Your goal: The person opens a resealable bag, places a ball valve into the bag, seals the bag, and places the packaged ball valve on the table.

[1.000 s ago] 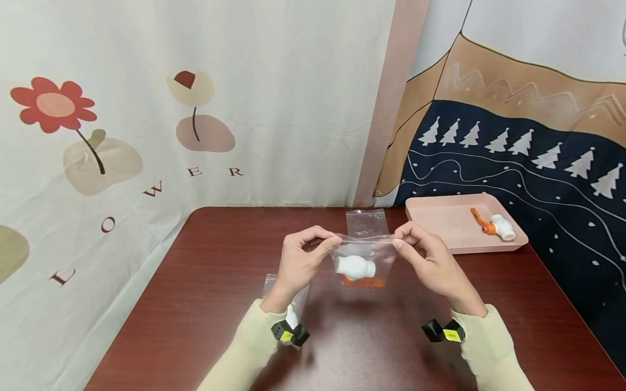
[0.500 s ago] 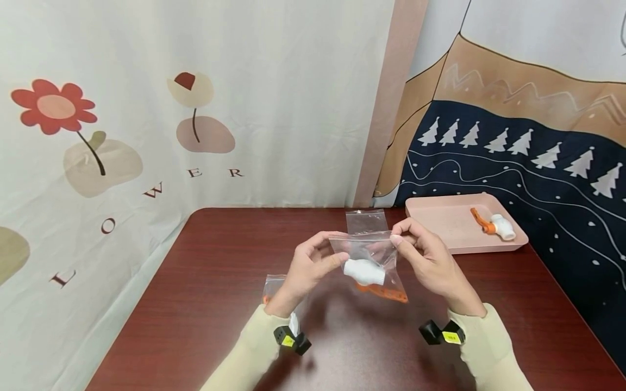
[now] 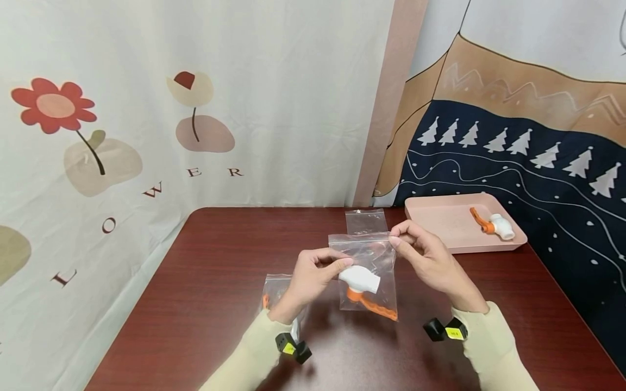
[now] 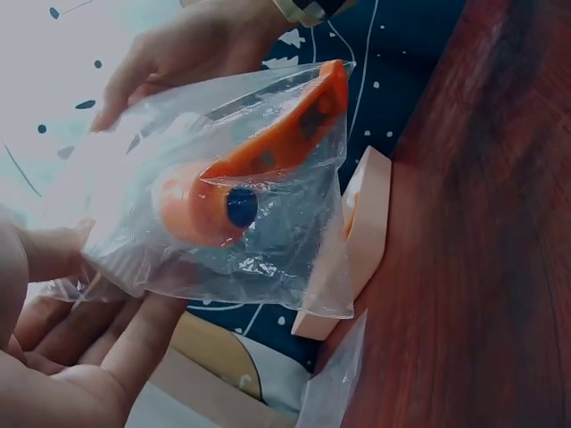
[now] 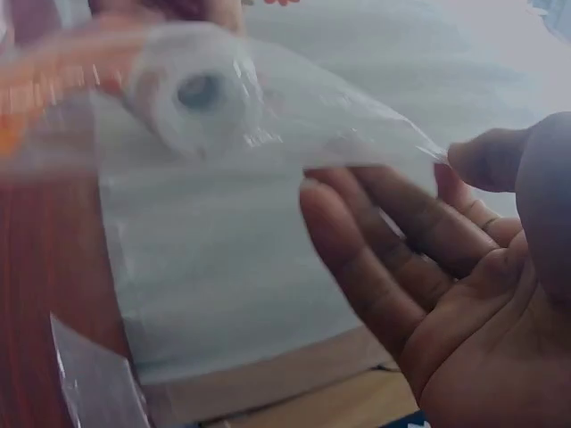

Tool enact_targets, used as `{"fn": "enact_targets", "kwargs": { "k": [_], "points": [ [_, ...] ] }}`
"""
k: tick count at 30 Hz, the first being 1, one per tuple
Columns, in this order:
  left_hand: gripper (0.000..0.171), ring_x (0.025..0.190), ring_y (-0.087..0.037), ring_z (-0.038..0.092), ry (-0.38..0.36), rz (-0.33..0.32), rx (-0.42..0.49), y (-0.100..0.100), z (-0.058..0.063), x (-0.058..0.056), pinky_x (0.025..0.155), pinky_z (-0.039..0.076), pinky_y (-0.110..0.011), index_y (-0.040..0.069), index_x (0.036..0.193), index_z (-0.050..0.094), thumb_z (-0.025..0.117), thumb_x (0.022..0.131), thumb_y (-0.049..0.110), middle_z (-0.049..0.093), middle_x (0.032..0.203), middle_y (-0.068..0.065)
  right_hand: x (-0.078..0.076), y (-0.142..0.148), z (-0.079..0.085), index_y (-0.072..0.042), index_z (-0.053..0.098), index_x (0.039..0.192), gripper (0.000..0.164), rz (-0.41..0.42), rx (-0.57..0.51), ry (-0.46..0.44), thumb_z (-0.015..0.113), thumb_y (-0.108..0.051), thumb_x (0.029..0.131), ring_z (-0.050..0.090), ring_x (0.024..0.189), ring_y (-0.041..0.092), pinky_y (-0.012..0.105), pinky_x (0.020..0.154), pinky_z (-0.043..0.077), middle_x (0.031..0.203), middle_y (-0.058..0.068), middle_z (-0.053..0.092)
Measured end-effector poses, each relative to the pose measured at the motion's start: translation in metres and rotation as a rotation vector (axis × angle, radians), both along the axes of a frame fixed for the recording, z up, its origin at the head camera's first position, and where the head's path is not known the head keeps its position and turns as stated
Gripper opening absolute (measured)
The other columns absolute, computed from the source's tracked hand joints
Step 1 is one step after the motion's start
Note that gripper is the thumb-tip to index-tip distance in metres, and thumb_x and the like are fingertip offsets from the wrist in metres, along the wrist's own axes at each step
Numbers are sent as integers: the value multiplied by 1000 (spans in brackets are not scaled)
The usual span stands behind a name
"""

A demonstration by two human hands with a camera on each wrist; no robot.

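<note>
A clear zip bag [image 3: 374, 252] hangs above the table between both hands. Inside it lies a white ball valve [image 3: 359, 279] with an orange lever handle [image 3: 379, 310], which slants down to the right. My left hand [image 3: 312, 276] pinches the bag and the valve's left end between thumb and fingers. At the bag's upper right corner, my right hand [image 3: 432, 267] pinches the film by the zip strip. In the left wrist view the orange handle [image 4: 285, 134] shows through the plastic. The right wrist view shows the valve's open round end [image 5: 198, 94], blurred.
On the right, a pink tray [image 3: 440, 217] holds another white valve [image 3: 502, 227] with an orange handle. A flat clear bag [image 3: 365, 221] lies at the table's back. Another bag [image 3: 277, 282] with orange and white parts lies partly behind the left forearm. Curtains hang behind the table.
My left hand has shifted from the bag's top edge down to the valve's end. The bag and valve have tilted and dropped a little; my right hand keeps its corner.
</note>
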State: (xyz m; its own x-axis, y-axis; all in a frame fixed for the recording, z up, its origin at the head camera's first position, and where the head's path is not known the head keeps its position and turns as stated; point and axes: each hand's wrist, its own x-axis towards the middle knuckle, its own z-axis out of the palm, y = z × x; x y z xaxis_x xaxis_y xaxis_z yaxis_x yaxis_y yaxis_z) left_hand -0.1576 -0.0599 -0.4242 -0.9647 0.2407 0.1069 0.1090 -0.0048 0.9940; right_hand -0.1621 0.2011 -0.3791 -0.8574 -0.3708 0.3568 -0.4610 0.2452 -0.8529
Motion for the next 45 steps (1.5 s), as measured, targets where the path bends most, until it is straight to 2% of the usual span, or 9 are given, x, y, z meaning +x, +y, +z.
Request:
{"fn": "enact_targets", "kwargs": {
  "k": [5,9,12,16,21,27,31,36,45],
  "points": [
    [19,68,-6,67,-66,66,-68,-4,-2,-1,67,62,-28,3,101,81,82,88,16,79,91,-12,-12,14,-5,-7,63,123,19,-29,78,-42,59,-11,104,72,94,7,21,85,60,114,14,72],
    [19,67,-4,66,-117,114,-108,-10,-9,-4,67,61,-27,2,100,81,83,87,16,79,88,-9,-21,30,-10,-15,64,131,28,-128,210,-49,62,-24,104,69,110,9,17,90,57,128,9,71],
    [21,67,-4,67,-148,115,-90,-14,-14,-6,65,60,-24,-3,101,79,82,87,13,80,89,-10,-27,42,-14,-18,63,136,36,-198,325,-56,62,-32,104,68,117,20,29,95,59,135,7,68],
    [23,63,-8,69,-200,91,-46,-19,-20,-7,63,62,-29,-10,103,75,79,89,9,79,90,-13,-35,57,-23,-14,57,143,46,-244,422,-82,63,-37,103,66,121,35,52,99,57,139,15,64],
    [21,65,-12,70,-263,87,-107,-28,-26,-5,66,64,-35,-8,102,76,77,91,10,79,96,-17,-45,76,-39,-5,57,142,48,-289,549,-31,65,-28,101,61,122,43,62,103,50,136,24,63],
    [21,64,-13,71,-351,60,-203,-34,-33,1,65,64,-35,-4,103,76,77,91,14,79,96,-15,-52,93,-56,3,67,128,39,-329,676,-20,70,-19,96,63,114,46,62,97,52,127,27,66],
    [22,58,-14,69,-404,19,-173,-35,-38,5,62,64,-35,-8,102,74,77,91,11,77,83,-10,-55,103,-65,5,72,117,28,-317,693,-9,70,-11,94,68,105,43,59,91,56,116,25,71],
    [21,57,-13,69,-438,-11,-205,-34,-42,11,62,63,-35,-7,99,72,77,92,12,76,83,-9,-57,107,-73,1,76,107,17,-343,704,7,69,-7,93,68,90,31,54,86,58,102,18,73],
    [20,57,-15,66,-462,-52,-287,-29,-45,18,60,63,-36,-7,101,61,74,92,7,67,82,-10,-63,104,-80,-4,80,96,10,-379,737,81,71,-3,91,67,90,32,56,84,55,92,12,75]
  ]
}}
